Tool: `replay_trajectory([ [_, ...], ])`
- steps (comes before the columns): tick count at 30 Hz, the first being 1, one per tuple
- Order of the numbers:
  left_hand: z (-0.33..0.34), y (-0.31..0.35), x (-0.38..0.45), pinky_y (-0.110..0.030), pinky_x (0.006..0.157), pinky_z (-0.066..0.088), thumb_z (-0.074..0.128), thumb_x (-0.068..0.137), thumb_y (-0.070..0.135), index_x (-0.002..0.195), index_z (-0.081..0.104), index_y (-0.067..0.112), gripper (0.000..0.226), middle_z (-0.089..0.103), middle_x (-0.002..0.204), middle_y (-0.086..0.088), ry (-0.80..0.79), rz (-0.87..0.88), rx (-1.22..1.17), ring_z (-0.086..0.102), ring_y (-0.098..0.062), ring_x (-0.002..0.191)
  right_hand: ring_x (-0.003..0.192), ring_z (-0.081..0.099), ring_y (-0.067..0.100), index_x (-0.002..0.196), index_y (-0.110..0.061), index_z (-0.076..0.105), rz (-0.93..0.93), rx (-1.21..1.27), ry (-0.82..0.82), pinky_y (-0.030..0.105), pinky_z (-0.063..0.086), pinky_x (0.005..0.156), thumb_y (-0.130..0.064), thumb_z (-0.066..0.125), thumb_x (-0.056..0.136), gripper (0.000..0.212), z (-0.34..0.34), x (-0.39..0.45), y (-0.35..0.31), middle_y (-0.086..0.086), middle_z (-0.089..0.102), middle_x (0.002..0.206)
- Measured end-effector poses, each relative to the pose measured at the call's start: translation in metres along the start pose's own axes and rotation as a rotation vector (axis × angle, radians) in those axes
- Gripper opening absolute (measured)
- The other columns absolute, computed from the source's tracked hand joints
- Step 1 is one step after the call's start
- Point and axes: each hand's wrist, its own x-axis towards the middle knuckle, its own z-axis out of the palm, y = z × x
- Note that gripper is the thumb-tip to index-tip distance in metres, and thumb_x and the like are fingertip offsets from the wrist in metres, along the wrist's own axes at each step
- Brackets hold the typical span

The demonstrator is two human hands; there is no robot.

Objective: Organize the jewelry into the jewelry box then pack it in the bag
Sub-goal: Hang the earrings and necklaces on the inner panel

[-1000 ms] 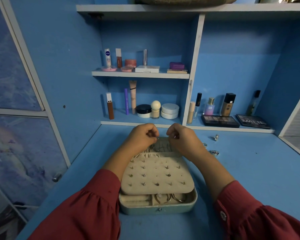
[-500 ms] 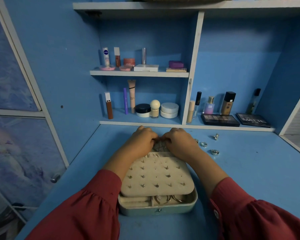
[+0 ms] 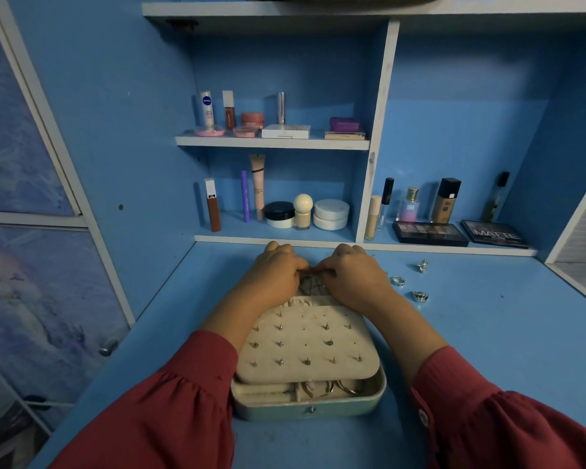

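1. Blue-painted bench and shelving form the work area; cosmetics stand on the shelves behind, apart from the work.
2. Jewelry box sits open at the bench's near middle, between the forearms. A cream stud panel, carrying rows of small earrings, lies over the tray; hoops show in the tray's front compartment beneath it.
3. Left hand and right hand meet at the far end of the box, over the lid interior beyond the panel. The fingers of both are curled inward and appear to pinch something small and dark between them, possibly a chain or clasp; the item is too small to identify.
4. Judgement: both hands are held close together because the piece is fine and needs two-point handling to seat or fasten it in the lid section.
5. Three silver rings lie loose on the bench, to the right of the box and near the right wrist, not yet stowed.
6. No bag is in view.
7. Judgement: organising is partly done; the rings, closing the box and packing remain. Risk: small pieces may slip or tangle if released early.
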Motion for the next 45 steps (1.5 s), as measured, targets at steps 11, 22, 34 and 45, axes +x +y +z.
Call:
replay_trajectory([
  [11,0.002,-0.002,0.000,-0.032,0.092,0.040,0.043,0.099,0.019,0.114,0.068,0.025,0.030,0.047,0.103,-0.002,-0.023,0.001,0.064,0.037,-0.021,0.109,0.103,0.044,0.023,0.125,-0.041,0.060,0.006,-0.066,-0.073,0.033,0.039,0.083,-0.030,0.038,0.096,0.038,-0.001,0.001,-0.002,0.004,0.052,0.110],
  [22,-0.008,0.007,-0.008,-0.031,0.099,0.037,0.047,0.095,0.008,0.103,0.075,0.022,0.032,0.051,0.103,0.002,0.000,0.010,-0.083,0.038,-0.017,0.108,0.103,0.043,0.022,0.099,-0.018,0.075,0.025,-0.030,0.016,0.034,0.042,0.084,-0.025,0.049,0.089,0.028,-0.004,-0.004,0.000,0.003,0.054,0.106],
  [34,-0.015,0.005,-0.015,-0.032,0.099,0.037,0.052,0.089,0.004,0.085,0.071,0.026,0.030,0.055,0.100,0.004,0.016,-0.019,-0.236,0.039,-0.015,0.110,0.106,0.042,0.018,0.099,-0.027,0.075,-0.033,0.068,-0.020,0.030,0.040,0.089,-0.024,0.056,0.087,0.022,-0.017,-0.014,-0.002,-0.002,0.053,0.107],
  [45,-0.012,0.004,-0.019,-0.033,0.095,0.043,0.052,0.087,0.006,0.088,0.074,0.015,0.024,0.053,0.086,0.013,-0.095,0.000,-0.293,0.046,-0.016,0.107,0.109,0.041,0.016,0.091,-0.027,0.075,-0.061,0.148,-0.112,0.029,0.040,0.093,-0.032,0.070,0.083,0.011,-0.017,-0.015,-0.001,-0.005,0.055,0.109],
])
